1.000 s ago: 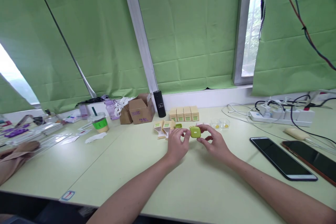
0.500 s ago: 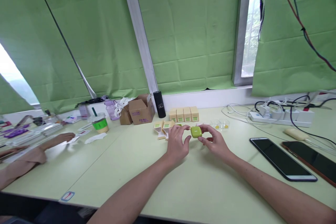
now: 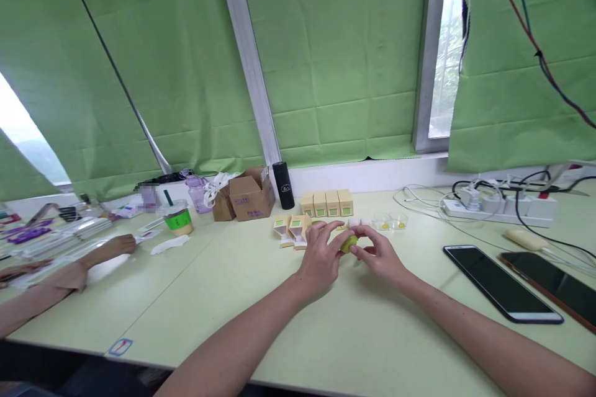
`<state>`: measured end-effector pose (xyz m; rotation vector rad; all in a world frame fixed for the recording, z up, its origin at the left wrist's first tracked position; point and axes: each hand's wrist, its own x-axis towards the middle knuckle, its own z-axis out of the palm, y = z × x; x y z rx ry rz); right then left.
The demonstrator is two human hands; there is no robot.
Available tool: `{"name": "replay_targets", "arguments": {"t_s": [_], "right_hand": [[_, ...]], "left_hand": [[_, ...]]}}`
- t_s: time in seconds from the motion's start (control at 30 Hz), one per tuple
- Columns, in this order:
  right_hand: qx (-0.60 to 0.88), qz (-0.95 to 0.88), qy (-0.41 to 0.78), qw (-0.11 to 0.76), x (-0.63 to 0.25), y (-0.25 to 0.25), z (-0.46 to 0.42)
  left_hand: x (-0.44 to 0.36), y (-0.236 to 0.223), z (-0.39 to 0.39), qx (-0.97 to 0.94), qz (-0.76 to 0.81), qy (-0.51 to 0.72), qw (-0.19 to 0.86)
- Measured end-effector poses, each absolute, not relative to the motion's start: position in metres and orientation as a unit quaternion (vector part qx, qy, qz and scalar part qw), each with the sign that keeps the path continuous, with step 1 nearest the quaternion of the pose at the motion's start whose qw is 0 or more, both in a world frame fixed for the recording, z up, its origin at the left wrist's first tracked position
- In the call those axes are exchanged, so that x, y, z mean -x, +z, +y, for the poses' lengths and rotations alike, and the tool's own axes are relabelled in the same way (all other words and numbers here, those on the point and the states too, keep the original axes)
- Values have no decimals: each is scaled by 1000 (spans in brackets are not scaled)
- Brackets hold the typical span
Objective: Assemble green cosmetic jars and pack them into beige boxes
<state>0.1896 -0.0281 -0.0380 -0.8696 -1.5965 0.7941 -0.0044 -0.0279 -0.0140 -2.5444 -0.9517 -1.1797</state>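
Observation:
A small yellow-green rounded case, which looks like an earbud case (image 3: 349, 244), is held up a little above the table between my two hands. My left hand (image 3: 321, 254) grips its left side with thumb and fingers, covering part of it. On the right side, my right hand (image 3: 379, 253) pinches it between thumb and fingertips. Two opened small cardboard boxes (image 3: 298, 229) stand just left of and behind my left hand. Farther back, several closed small boxes (image 3: 326, 205) with green labels stand in a row. Clear plastic pieces with yellow spots (image 3: 393, 222) lie behind my right hand.
At right lie two phones (image 3: 500, 282), a cream power bank (image 3: 526, 237) and a white power strip (image 3: 503, 208) with cables. A black cylinder (image 3: 283, 185), cardboard box (image 3: 251, 197) and drink cup (image 3: 178, 218) stand at back left. Another person's hand (image 3: 118, 246) works at far left.
My left hand has moved right and closed on the earbud case, which is now tilted and partly covered. My right hand keeps its grip. The other person's hand shifts slightly.

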Motion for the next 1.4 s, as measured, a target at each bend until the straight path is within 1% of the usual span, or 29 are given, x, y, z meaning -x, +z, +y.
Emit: {"name": "replay_targets", "arguments": {"t_s": [0.17, 0.23, 0.3, 0.4, 0.5, 0.67, 0.8, 1.1, 1.4], "right_hand": [[372, -690, 291, 549, -193, -37, -25], [376, -705, 244, 550, -198, -37, -21], [392, -729, 167, 536, -203, -38, -15], [415, -781, 38, 466, -207, -41, -5], [434, -820, -47, 370, -204, -43, 4], [464, -849, -107, 227, -193, -39, 20], [478, -855, -122, 158, -187, -34, 33], [484, -854, -140, 126, -170, -35, 48], [472, -851, -174, 152, -171, -27, 33]], "left_hand": [[6, -14, -26, 850, -317, -418, 56], [6, -13, -24, 835, -325, -444, 25], [6, -12, -22, 814, -343, -469, -16], [6, -12, -17, 761, -388, -512, -85], [7, -12, -10, 700, -427, -552, -151], [10, -15, 0, 659, -423, -577, -232], [10, -15, 3, 648, -410, -585, -263], [8, -19, 4, 644, -391, -590, -290], [7, -16, 1, 636, -399, -594, -289]]}}
